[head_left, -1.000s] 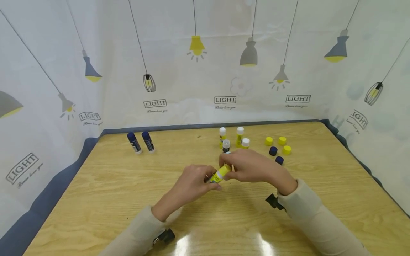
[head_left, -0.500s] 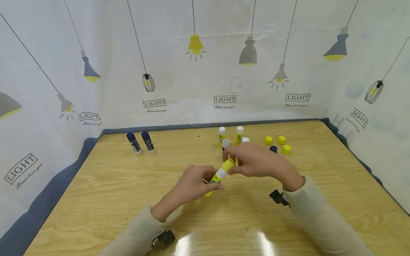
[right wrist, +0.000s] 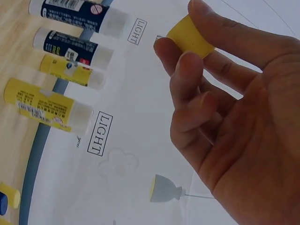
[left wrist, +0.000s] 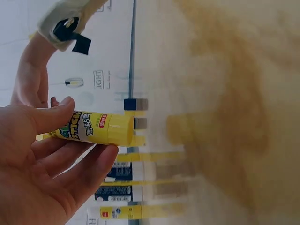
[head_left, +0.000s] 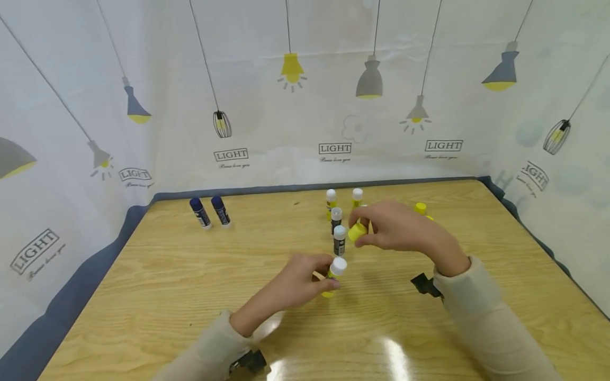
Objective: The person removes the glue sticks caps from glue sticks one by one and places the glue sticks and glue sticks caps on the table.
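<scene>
My left hand [head_left: 305, 280] grips a yellow glue stick [left wrist: 96, 127] by its body, upright over the table, its white top [head_left: 339, 265] uncovered. Between thumb and fingers of my right hand [head_left: 400, 227] is a yellow cap [head_left: 357, 231], held apart from the stick and above it to the right. Just beyond the left hand stands a dark-labelled glue stick [head_left: 339, 241] with a white top. Another dark uncapped stick [head_left: 336, 219] is behind it, and yellow uncapped sticks [head_left: 331, 202] stand farther back.
Two glue sticks with navy caps [head_left: 221, 210] stand at the back left of the wooden table [head_left: 157, 286]. Loose yellow caps [head_left: 420, 208] lie at the back right, partly hidden by the right hand. A printed cloth [head_left: 286, 121] walls the table's far side.
My right hand has pulled the yellow cap off the glue stick and moved right and away with it. The left hand has turned the stick upright and shifted slightly right.
</scene>
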`<state>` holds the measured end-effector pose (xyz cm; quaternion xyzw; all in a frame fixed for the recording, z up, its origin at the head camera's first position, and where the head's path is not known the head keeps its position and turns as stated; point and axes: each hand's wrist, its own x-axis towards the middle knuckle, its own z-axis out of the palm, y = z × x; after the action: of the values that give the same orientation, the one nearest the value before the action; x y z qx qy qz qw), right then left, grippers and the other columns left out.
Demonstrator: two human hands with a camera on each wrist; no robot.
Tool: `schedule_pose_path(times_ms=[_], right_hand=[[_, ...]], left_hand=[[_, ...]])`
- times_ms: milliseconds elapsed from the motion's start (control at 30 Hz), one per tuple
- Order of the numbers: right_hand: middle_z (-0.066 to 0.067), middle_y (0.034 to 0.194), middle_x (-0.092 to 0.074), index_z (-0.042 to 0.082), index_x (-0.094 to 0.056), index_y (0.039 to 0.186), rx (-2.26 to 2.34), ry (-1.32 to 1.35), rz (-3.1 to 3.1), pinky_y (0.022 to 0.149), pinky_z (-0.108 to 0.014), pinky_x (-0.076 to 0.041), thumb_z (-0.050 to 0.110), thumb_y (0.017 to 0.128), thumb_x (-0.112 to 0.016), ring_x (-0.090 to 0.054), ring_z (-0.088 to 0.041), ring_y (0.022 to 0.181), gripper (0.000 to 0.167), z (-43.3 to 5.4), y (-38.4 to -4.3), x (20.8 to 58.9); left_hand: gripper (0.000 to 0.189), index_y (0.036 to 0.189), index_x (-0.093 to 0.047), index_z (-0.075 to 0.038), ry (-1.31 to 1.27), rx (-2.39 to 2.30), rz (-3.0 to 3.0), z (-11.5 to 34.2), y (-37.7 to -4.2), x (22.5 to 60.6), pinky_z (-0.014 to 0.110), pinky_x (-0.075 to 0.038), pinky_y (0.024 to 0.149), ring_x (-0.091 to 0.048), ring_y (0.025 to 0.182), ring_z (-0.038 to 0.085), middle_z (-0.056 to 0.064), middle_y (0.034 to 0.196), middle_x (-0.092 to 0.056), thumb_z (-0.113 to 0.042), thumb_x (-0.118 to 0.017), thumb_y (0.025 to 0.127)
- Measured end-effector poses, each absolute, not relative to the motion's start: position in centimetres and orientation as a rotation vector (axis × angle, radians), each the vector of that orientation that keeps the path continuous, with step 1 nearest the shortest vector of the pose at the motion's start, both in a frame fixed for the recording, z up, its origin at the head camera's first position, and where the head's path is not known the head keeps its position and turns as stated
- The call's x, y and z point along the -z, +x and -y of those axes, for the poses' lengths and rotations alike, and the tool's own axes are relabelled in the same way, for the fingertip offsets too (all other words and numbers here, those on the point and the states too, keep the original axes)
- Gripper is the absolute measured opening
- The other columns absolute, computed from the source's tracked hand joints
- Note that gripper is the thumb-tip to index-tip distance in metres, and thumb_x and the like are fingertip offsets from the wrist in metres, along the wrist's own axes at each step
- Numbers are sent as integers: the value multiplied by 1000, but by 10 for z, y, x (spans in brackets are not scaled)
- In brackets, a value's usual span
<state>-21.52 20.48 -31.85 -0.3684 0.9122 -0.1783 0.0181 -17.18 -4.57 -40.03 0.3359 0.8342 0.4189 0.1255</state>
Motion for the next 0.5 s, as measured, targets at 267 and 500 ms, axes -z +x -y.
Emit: schedule_pose_path(times_ms=[267,500], right_hand=[[2,92,-73,18,-72,113,610,-1028,-2851,69,-32,-54,27,94,-78,-61,-9,71,22,-225,-216,306],[0,93,-74,16,-71,116,592,-1003,-2885,71,-34,-55,26,94,-78,-62,-7,72,24,-234,-220,303]], left_hand=[[21,117,-67,-5,929,-1317,-2307,13,-167,405,18,-58,86,-73,111,19,14,119,-73,-12,-71,98],[19,118,-67,-11,899,-1266,-2488,-22,-174,406,19,-57,89,-73,112,14,8,120,-75,-18,-69,101]])
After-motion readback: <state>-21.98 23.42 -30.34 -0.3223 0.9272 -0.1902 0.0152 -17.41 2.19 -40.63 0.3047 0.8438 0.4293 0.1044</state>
